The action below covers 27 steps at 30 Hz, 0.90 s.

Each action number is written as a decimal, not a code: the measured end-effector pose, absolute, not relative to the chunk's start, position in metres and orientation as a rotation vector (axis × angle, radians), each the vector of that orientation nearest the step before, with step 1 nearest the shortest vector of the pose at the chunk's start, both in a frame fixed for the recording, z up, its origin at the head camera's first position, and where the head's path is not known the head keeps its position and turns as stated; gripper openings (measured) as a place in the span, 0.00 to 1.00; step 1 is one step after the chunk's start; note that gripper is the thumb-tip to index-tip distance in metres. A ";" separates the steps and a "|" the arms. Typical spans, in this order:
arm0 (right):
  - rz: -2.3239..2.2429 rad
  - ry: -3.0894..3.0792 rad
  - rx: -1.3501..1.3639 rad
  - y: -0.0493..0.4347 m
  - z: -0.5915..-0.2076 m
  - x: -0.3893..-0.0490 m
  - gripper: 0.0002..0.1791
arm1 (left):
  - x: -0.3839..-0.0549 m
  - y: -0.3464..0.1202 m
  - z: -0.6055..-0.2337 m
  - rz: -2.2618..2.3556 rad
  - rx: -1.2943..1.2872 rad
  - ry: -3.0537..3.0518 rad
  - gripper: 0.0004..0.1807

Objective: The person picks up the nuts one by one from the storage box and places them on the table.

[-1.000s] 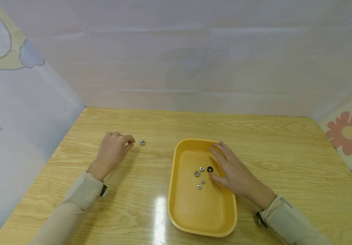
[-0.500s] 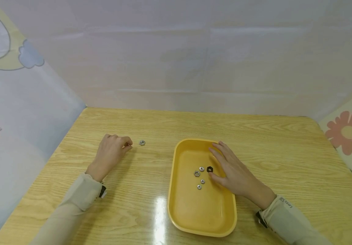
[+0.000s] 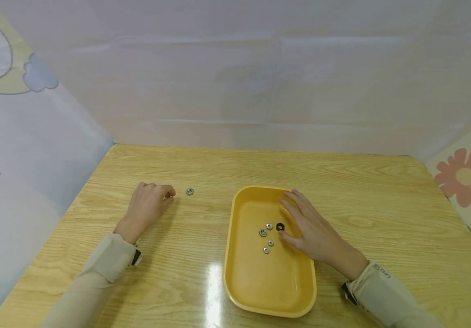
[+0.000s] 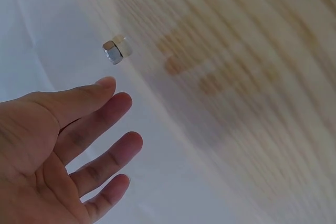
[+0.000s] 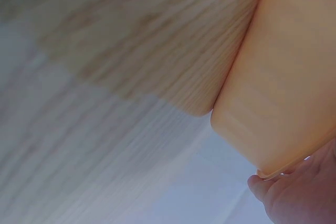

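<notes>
A silver hex nut (image 3: 189, 191) lies on the wooden table, just right of my left hand (image 3: 145, 207). The left wrist view shows that hand (image 4: 73, 145) with relaxed, fairly straight fingers and nothing between them. The nut (image 4: 112, 52) sits a short gap beyond its thumb tip. My right hand (image 3: 311, 230) reaches over the right rim of a yellow tray (image 3: 270, 287), fingers spread and thumb inside. In the right wrist view, some of its fingers (image 5: 304, 192) touch the tray's rim. A black nut (image 3: 280, 227) lies by the thumb, near several silver nuts (image 3: 263, 233).
The wooden table (image 3: 170, 282) runs back to a pale sheet wall (image 3: 235, 82). Printed sheets also stand at the left and right sides. A bright light reflection falls on the table left of the tray.
My left hand has drawn back slightly to the left, widening its gap to the nut on the table. The right hand and the tray have stayed in place.
</notes>
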State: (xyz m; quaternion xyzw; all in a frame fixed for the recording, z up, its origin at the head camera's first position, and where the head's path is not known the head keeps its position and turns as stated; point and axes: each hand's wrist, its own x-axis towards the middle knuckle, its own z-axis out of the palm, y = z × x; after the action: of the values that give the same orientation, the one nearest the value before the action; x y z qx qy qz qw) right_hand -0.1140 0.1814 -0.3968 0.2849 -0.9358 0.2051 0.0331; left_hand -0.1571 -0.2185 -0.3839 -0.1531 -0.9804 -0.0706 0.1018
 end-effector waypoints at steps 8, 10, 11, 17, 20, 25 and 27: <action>0.614 -2.880 0.880 0.182 -0.397 -0.114 0.43 | -0.158 -0.219 -0.386 -0.202 -0.480 -2.894 0.03; 0.614 -2.881 0.881 0.182 -0.397 -0.114 0.43 | -0.158 -0.220 -0.386 -0.215 -0.485 -2.895 0.02; 0.613 -2.882 0.881 0.182 -0.397 -0.114 0.43 | -0.158 -0.220 -0.387 -0.219 -0.487 -2.898 0.02; 0.615 -2.892 0.873 0.182 -0.396 -0.115 0.43 | -0.160 -0.223 -0.389 -0.250 -0.493 -2.918 0.02; 0.614 -2.894 0.873 0.182 -0.396 -0.115 0.43 | -0.161 -0.223 -0.390 -0.258 -0.488 -2.933 0.03; 0.610 -2.886 0.876 0.181 -0.396 -0.114 0.43 | -0.160 -0.224 -0.391 -0.255 -0.479 -2.961 0.04; 0.609 -2.876 0.880 0.181 -0.397 -0.113 0.43 | -0.159 -0.224 -0.391 -0.266 -0.480 -2.964 0.04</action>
State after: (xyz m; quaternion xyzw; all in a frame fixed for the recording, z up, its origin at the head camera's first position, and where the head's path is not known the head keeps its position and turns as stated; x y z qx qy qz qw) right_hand -0.1135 0.1806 -0.3965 0.2864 -0.9366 0.1985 0.0363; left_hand -0.1588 -0.2236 -0.3905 -0.1590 -0.9813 -0.0880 0.0634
